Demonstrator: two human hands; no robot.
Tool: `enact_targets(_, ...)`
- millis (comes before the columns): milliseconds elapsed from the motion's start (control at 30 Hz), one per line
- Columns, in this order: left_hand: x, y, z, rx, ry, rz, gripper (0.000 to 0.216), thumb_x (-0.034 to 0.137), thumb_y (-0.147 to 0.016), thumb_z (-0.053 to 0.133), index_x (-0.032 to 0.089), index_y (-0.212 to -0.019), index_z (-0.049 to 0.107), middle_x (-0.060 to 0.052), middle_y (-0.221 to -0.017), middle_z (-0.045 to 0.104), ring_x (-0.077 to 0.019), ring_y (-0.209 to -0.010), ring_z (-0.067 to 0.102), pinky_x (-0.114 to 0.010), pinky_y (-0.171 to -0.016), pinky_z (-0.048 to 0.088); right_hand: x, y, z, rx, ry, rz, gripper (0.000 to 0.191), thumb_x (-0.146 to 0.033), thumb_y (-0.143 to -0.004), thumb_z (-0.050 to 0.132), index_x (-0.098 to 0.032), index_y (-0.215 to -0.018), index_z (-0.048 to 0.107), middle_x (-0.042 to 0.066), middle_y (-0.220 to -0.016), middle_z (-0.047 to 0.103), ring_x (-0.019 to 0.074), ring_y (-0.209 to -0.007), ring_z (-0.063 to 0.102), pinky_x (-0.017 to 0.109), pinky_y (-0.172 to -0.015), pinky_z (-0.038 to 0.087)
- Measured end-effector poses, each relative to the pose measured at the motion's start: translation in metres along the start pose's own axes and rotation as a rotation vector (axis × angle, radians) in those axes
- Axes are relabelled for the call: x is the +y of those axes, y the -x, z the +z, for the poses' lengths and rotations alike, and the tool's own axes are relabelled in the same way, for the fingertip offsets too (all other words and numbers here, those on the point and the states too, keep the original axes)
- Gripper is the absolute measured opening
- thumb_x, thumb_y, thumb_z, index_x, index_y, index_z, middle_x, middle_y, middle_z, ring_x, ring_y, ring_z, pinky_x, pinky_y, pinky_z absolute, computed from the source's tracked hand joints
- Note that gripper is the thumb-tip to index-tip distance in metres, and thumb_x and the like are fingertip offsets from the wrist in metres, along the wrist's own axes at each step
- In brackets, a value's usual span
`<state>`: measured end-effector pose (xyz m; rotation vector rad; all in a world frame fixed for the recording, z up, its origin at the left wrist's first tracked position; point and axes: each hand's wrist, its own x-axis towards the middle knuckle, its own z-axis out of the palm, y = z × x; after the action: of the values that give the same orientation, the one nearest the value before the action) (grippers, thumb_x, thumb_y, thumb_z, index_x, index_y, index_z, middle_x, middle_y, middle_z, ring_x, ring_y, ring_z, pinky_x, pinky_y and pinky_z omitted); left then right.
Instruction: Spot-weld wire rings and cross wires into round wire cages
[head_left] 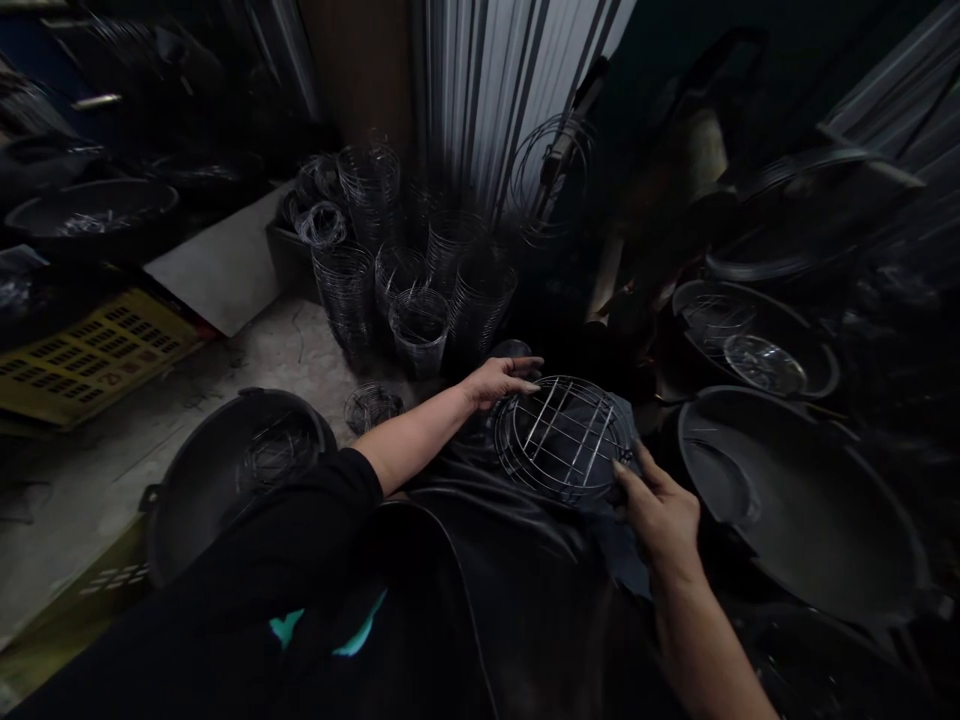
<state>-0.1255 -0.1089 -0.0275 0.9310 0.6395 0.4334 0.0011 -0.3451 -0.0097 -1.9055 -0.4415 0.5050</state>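
Note:
A round wire rack (562,436) with a grid of straight bars across it lies on my dark apron-covered lap. My left hand (497,381) rests on its far left rim, fingers curled over the wire. My right hand (654,506) grips its near right rim, fingers closed on the ring. Both hands hold the rack between them.
Stacks of similar wire rings (420,290) stand on the concrete floor ahead. A black tub (225,470) with wire parts sits at my left; large dark basins (802,500) sit at my right, one holding shiny rings (761,362). A yellow crate (82,355) lies far left.

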Motion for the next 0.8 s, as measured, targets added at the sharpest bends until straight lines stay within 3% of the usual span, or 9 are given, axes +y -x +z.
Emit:
enact_targets(100, 0.0, 0.002, -0.003, 0.005, -0.047, 0.003, 0.056, -0.002, -0.053, 0.082, 0.014, -0.106, 0.073, -0.008, -0.098, 0.073, -0.0139, -0.091, 0.066, -0.03, -0.093, 0.051, -0.001, 0.002, 0.001, -0.004, -0.068, 0.078, 0.081, -0.045, -0.055, 0.081, -0.012, -0.127, 0.063, -0.006, -0.05, 0.055, 0.009, -0.038, 0.041, 0.023, -0.038, 0.036)
enact_targets(200, 0.002, 0.0, -0.005, 0.029, -0.119, -0.024, 0.06, 0.002, -0.054, 0.083, 0.015, -0.112, 0.07, -0.009, -0.103, 0.072, -0.0152, -0.093, 0.067, -0.03, -0.093, 0.051, -0.003, 0.003, 0.007, -0.018, -0.199, 0.063, 0.086, -0.044, -0.051, 0.083, -0.011, -0.127, 0.062, -0.004, -0.059, 0.061, 0.0084, -0.041, 0.043, 0.023, -0.039, 0.038)
enact_targets(300, 0.012, -0.001, -0.002, 0.022, -0.212, -0.085, 0.073, 0.008, -0.05, 0.087, 0.016, -0.12, 0.066, -0.011, -0.108, 0.072, -0.0186, -0.097, 0.068, -0.031, -0.093, 0.051, -0.004, 0.01, 0.011, -0.02, -0.168, -0.019, 0.077, -0.046, -0.059, 0.08, -0.013, -0.126, 0.063, 0.0, -0.07, 0.067, 0.0105, -0.046, 0.05, 0.024, -0.043, 0.043)
enact_targets(400, 0.031, 0.001, 0.009, -0.022, -0.322, -0.152, 0.084, 0.013, -0.043, 0.091, 0.015, -0.122, 0.065, -0.011, -0.111, 0.072, -0.0232, -0.106, 0.065, -0.03, -0.094, 0.05, -0.01, 0.027, 0.011, -0.03, -0.016, -0.187, 0.059, -0.047, -0.07, 0.073, -0.016, -0.12, 0.067, 0.008, -0.099, 0.073, 0.0222, -0.08, 0.067, 0.035, -0.071, 0.056)
enact_targets(467, 0.045, 0.005, 0.016, -0.079, -0.405, -0.205, 0.09, 0.014, -0.038, 0.092, 0.012, -0.123, 0.063, -0.011, -0.109, 0.072, -0.0263, -0.108, 0.064, -0.032, -0.094, 0.049, -0.016, 0.037, 0.01, -0.072, 0.019, -0.242, 0.052, -0.046, -0.072, 0.071, -0.02, -0.117, 0.07, 0.008, -0.112, 0.071, 0.0265, -0.103, 0.065, 0.04, -0.091, 0.053)
enact_targets(600, 0.071, 0.008, 0.024, -0.155, -0.721, -0.224, 0.094, 0.024, -0.042, 0.091, 0.015, -0.13, 0.059, -0.007, -0.11, 0.073, -0.0253, -0.102, 0.066, -0.032, -0.089, 0.051, -0.014, 0.037, 0.002, -0.204, 0.062, -0.36, 0.048, -0.042, -0.073, 0.069, -0.023, -0.118, 0.07, 0.005, -0.115, 0.07, 0.0253, -0.107, 0.066, 0.037, -0.097, 0.051)
enact_targets(667, 0.08, 0.01, 0.026, -0.118, -0.779, -0.137, 0.095, 0.024, -0.041, 0.091, 0.019, -0.13, 0.059, -0.005, -0.113, 0.072, -0.0242, -0.104, 0.066, -0.03, -0.087, 0.052, -0.001, 0.032, -0.014, -0.131, 0.091, -0.334, 0.045, -0.044, -0.075, 0.067, -0.023, -0.115, 0.071, 0.005, -0.113, 0.071, 0.0243, -0.105, 0.067, 0.035, -0.097, 0.051)
enact_targets(800, 0.091, 0.018, 0.033, -0.044, -0.806, -0.058, 0.096, 0.024, -0.043, 0.092, 0.026, -0.132, 0.055, 0.004, -0.113, 0.072, -0.0234, -0.11, 0.06, -0.029, -0.09, 0.048, 0.056, 0.032, -0.077, 0.232, 0.141, -0.092, 0.048, -0.05, -0.09, 0.05, -0.015, -0.118, 0.067, 0.008, -0.103, 0.072, 0.024, -0.094, 0.068, 0.035, -0.087, 0.053)
